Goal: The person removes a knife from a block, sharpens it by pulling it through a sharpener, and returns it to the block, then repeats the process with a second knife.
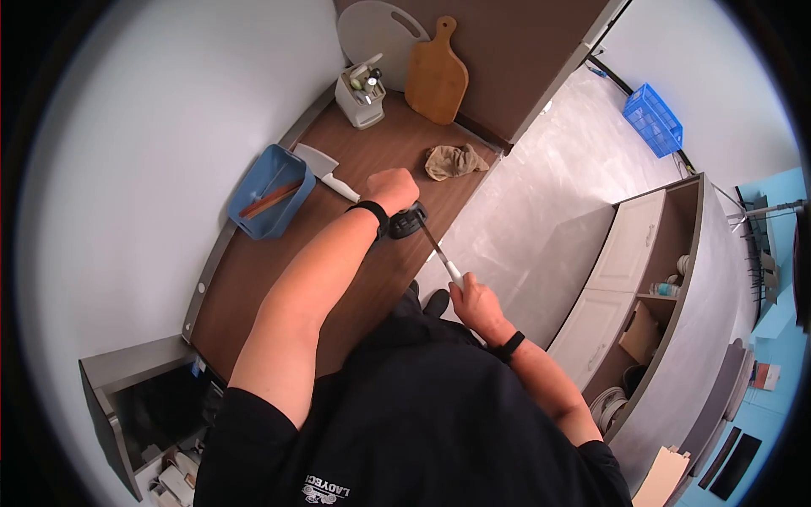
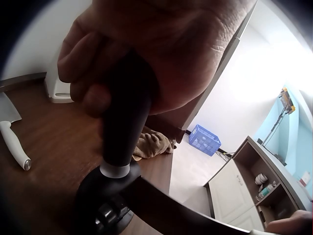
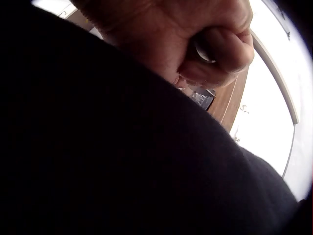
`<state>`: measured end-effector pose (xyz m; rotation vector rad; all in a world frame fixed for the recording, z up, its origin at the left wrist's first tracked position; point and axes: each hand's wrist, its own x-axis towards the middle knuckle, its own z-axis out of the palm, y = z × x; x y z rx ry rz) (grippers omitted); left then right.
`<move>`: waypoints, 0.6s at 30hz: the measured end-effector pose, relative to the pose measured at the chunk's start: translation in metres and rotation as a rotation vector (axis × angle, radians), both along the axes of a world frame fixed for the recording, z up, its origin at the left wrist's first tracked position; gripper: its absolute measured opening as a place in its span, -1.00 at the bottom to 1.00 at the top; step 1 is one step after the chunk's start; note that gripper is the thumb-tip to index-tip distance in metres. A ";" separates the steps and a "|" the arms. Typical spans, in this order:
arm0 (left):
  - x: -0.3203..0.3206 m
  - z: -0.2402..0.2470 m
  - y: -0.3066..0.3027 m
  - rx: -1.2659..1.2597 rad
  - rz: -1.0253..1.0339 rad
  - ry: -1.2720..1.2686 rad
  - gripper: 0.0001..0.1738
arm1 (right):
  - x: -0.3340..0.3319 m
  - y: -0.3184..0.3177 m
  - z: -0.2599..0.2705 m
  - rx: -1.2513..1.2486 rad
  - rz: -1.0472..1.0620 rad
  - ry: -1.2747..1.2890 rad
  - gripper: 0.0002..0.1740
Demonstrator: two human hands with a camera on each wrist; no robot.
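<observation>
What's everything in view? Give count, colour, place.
counter: one, brown, by the wall
tub: one, blue, on the counter
strips: count unclear, reddish, in the tub
cleaver: one, white handle, beside the tub
holder: one, white, by the boards
boards: two, grey and brown, leaning upright
cloth: one, brown, on the counter
crate: one, blue, on the floor
cabinet: one, white doors, across the floor
dishes: several, whitish, in the cabinet
sharpener: one, black, on the counter
knife: one, white handle, blade at the sharpener
left hand: one, bare, gripping the sharpener
right hand: one, bare, gripping the knife
</observation>
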<state>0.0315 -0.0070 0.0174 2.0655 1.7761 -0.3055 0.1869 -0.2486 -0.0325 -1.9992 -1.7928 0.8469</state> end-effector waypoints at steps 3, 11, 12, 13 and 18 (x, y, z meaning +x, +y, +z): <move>-0.002 -0.002 0.000 -0.007 0.019 -0.005 -0.65 | 0.000 0.005 -0.013 0.029 0.014 -0.019 -0.63; -0.006 0.000 0.006 -0.042 0.043 -0.020 -0.64 | 0.002 0.013 -0.014 0.019 0.004 0.014 -0.61; -0.006 0.001 0.006 -0.044 0.051 -0.020 -0.64 | -0.001 0.015 -0.014 0.017 0.011 0.014 -0.61; -0.004 0.002 0.006 -0.058 0.052 -0.018 -0.64 | -0.005 0.017 -0.015 -0.003 0.010 0.002 -0.61; -0.005 0.000 0.005 0.016 0.027 -0.032 -0.64 | -0.032 0.080 -0.045 0.024 0.000 -0.005 -0.60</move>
